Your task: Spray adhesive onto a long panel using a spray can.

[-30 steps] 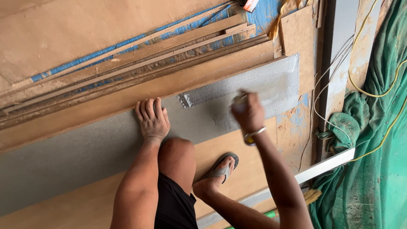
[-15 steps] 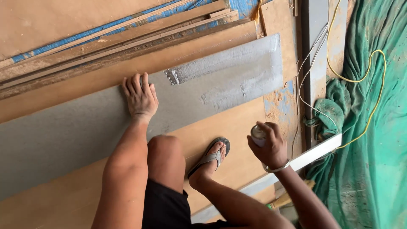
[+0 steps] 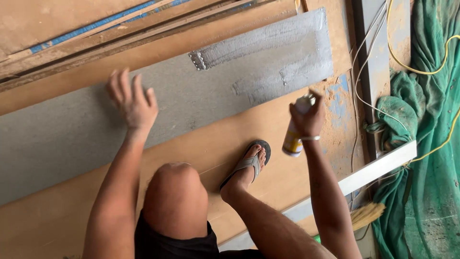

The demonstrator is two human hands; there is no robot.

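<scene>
- My right hand (image 3: pixel 309 117) is wrapped around a spray can (image 3: pixel 293 134), nozzle end up, tilted toward the grey sheet (image 3: pixel 191 103), held just off its near edge.
- My left hand (image 3: pixel 130 100) is spread, fingers apart, blurred over the grey sheet; I cannot tell whether it touches.
- The sheet lies flat across brown boards (image 3: pixel 201 148), shiny wet-looking streaks near its right end.
- My foot in a sandal (image 3: pixel 249 163) rests on the board, knee bent.
- A green tarp (image 3: pixel 431 144) and yellow cord (image 3: pixel 421 72) lie to the right.

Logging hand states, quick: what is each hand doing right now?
Left hand: open, fingers spread over the grey panel.
Right hand: closed on a spray can.
</scene>
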